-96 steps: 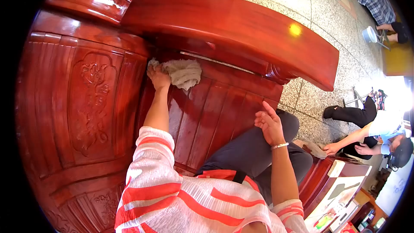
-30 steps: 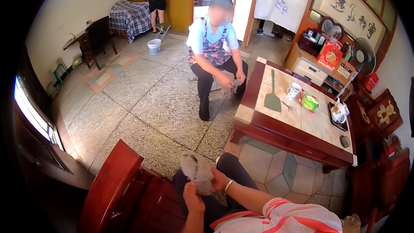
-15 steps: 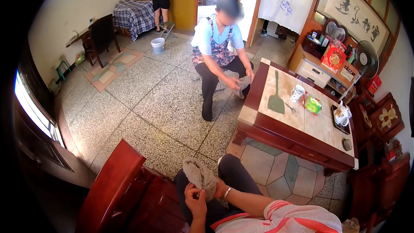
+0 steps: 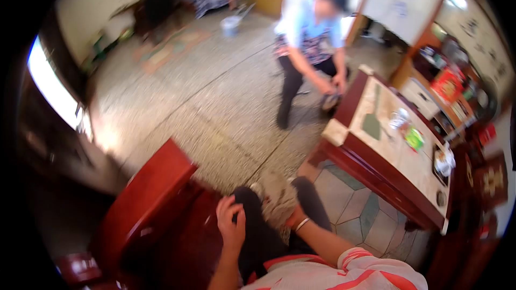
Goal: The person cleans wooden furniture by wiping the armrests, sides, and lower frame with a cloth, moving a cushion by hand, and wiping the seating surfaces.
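One grayish-brown cloth [image 4: 278, 198] hangs between the knees of the dark trousers [image 4: 313, 204], its near edge gripped in the right hand [image 4: 294, 217]! Left hand [image 4: 231, 223] now: holding nothing, fingers loosely curled, nearer the red wooden armrest [image 4: 150, 188].

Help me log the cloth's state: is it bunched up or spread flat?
Bunched up: the cloth shows as a thick, crumpled wad in the right hand, though blur hides its exact folds.

Single head-worn view, forward and downward over the speckled floor [image 4: 215, 110].
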The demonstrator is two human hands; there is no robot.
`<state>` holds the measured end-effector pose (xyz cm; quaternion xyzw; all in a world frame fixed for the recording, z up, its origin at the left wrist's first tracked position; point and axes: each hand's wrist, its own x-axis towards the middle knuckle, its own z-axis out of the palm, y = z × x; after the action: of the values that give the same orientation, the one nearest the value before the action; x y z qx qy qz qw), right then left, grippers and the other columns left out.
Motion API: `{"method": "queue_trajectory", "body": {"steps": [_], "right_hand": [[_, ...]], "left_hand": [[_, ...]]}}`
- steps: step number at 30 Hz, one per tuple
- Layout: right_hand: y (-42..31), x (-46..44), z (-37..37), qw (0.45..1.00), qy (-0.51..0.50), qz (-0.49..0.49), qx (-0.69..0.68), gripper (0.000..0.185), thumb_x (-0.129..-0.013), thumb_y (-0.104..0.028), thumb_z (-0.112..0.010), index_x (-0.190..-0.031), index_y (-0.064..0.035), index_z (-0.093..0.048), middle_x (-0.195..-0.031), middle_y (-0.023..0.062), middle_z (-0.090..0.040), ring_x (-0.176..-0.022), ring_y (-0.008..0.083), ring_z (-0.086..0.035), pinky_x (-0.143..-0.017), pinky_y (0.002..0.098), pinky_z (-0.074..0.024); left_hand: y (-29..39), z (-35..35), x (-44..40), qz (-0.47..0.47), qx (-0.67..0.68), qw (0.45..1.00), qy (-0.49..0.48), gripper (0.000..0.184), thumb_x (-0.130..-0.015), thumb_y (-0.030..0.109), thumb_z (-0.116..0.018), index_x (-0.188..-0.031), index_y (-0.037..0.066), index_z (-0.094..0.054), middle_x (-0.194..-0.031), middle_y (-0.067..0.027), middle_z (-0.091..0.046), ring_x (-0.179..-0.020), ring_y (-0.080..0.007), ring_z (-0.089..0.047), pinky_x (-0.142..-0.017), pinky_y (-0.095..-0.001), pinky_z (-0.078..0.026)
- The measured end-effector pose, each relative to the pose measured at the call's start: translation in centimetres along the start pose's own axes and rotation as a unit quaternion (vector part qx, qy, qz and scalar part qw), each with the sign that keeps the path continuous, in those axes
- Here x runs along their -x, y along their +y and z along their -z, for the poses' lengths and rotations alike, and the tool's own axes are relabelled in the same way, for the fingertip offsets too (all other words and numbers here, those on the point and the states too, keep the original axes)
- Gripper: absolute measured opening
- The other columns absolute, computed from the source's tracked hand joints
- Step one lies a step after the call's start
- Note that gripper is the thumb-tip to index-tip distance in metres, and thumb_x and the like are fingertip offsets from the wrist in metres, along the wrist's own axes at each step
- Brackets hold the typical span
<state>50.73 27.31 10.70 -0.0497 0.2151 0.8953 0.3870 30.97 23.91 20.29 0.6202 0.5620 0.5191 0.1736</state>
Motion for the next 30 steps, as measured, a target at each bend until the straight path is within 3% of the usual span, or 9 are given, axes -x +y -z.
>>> {"method": "queue_trajectory", "body": {"steps": [4, 10, 13, 17, 21, 24, 25, 28, 30], "right_hand": [[0.2, 0.5, -2.4, 0.983, -0.004, 0.093, 0.157, 0.04, -0.09, -0.037, -0.034, -0.122, -0.0163, -0.045, -0.121, 0.0041, -0.049, -0.106, 0.0234, -0.047, -0.092, 0.0413, -0.0387], [-0.2, -1.7, -0.7, 0.977, -0.049, 0.022, 0.204, 0.046, -0.09, -0.04, -0.03, -0.126, -0.0132, -0.039, -0.122, 0.012, -0.047, -0.107, 0.0317, -0.046, -0.092, 0.0468, -0.0372], [1.3, -4.0, -2.7, 0.956, 0.113, 0.062, 0.262, 0.049, -0.09, -0.041, -0.029, -0.129, -0.0126, -0.035, -0.121, 0.0165, -0.045, -0.105, 0.0353, -0.047, -0.091, 0.0499, -0.0378], [2.9, -8.2, -5.5, 0.943, 0.124, 0.071, 0.3, 0.052, -0.09, -0.04, -0.03, -0.131, -0.0089, -0.032, -0.124, 0.0157, -0.044, -0.109, 0.0368, -0.046, -0.093, 0.052, -0.036], [2.2, -11.7, -10.3, 0.907, 0.061, 0.091, 0.406, 0.038, -0.09, -0.023, -0.037, -0.121, -0.0019, -0.043, -0.117, 0.014, -0.052, -0.107, 0.0293, -0.05, -0.092, 0.0394, -0.0397], [-1.2, -16.2, -12.4, 0.73, 0.02, 0.17, 0.662, 0.031, -0.079, -0.016, -0.054, -0.105, -0.0001, -0.053, -0.104, 0.0135, -0.057, -0.093, 0.0249, -0.057, -0.08, 0.0355, -0.0453], [2.9, -15.7, -18.6, 0.772, 0.059, 0.124, 0.621, 0.03, -0.074, -0.014, -0.059, -0.1, 0.0005, -0.056, -0.099, 0.0133, -0.058, -0.088, 0.0237, -0.058, -0.076, 0.0347, -0.0464], [7.1, -19.1, -22.4, 0.444, 0.029, 0.073, 0.892, 0.028, -0.075, -0.016, -0.061, -0.098, 0.0002, -0.057, -0.1, 0.0099, -0.057, -0.085, 0.0232, -0.059, -0.074, 0.0369, -0.048], [10.9, -21.1, -22.1, 0.183, -0.038, 0.198, 0.962, 0.03, -0.071, -0.019, -0.065, -0.095, -0.0015, -0.06, -0.094, 0.012, -0.056, -0.081, 0.0241, -0.058, -0.072, 0.0352, -0.0478]], "left_hand": [[-0.9, 4.4, -3.6, -0.006, -0.073, 0.991, 0.108, 0.011, -0.074, -0.002, -0.056, -0.084, 0.002, -0.058, -0.107, -0.0151, -0.055, -0.107, -0.0342, -0.047, -0.092, -0.0408, -0.037], [-3.4, 12.5, -7.0, -0.002, -0.193, 0.948, 0.253, 0.012, -0.077, -0.004, -0.053, -0.085, 0.001, -0.059, -0.108, -0.0135, -0.056, -0.11, -0.032, -0.047, -0.095, -0.0402, -0.035], [-4.3, 15.7, -9.7, -0.045, -0.293, 0.914, 0.277, 0.013, -0.077, -0.004, -0.054, -0.088, 0.001, -0.059, -0.107, -0.0128, -0.057, -0.108, -0.0326, -0.047, -0.092, -0.0403, -0.037], [-6.0, 16.9, -11.6, -0.014, -0.341, 0.905, 0.252, 0.016, -0.075, -0.003, -0.056, -0.09, 0.003, -0.059, -0.109, -0.0105, -0.056, -0.109, -0.0318, -0.046, -0.093, -0.0399, -0.037], [-7.0, 16.9, -11.1, 0.038, -0.275, 0.916, 0.29, 0.018, -0.073, -0.004, -0.056, -0.09, 0.003, -0.059, -0.106, -0.0106, -0.058, -0.11, -0.0314, -0.046, -0.093, -0.0394, -0.037], [-6.9, 16.8, -11.2, 0.032, -0.279, 0.91, 0.304, 0.019, -0.073, -0.005, -0.056, -0.09, 0.003, -0.059, -0.105, -0.0109, -0.058, -0.109, -0.0313, -0.047, -0.093, -0.0394, -0.037], [-7.1, 16.8, -11.1, 0.02, -0.282, 0.908, 0.308, 0.019, -0.072, -0.005, -0.056, -0.09, 0.002, -0.059, -0.104, -0.0114, -0.059, -0.108, -0.0321, -0.047, -0.093, -0.0399, -0.037], [-6.9, 16.7, -11.2, 0.01, -0.275, 0.909, 0.314, 0.02, -0.072, -0.006, -0.055, -0.09, 0.002, -0.058, -0.104, -0.0118, -0.058, -0.109, -0.0333, -0.047, -0.093, -0.0408, -0.036], [-6.8, 16.8, -11.2, 0.006, -0.27, 0.909, 0.318, 0.02, -0.073, -0.006, -0.054, -0.091, 0.002, -0.058, -0.104, -0.0118, -0.058, -0.109, -0.0337, -0.046, -0.093, -0.0412, -0.036]]}}
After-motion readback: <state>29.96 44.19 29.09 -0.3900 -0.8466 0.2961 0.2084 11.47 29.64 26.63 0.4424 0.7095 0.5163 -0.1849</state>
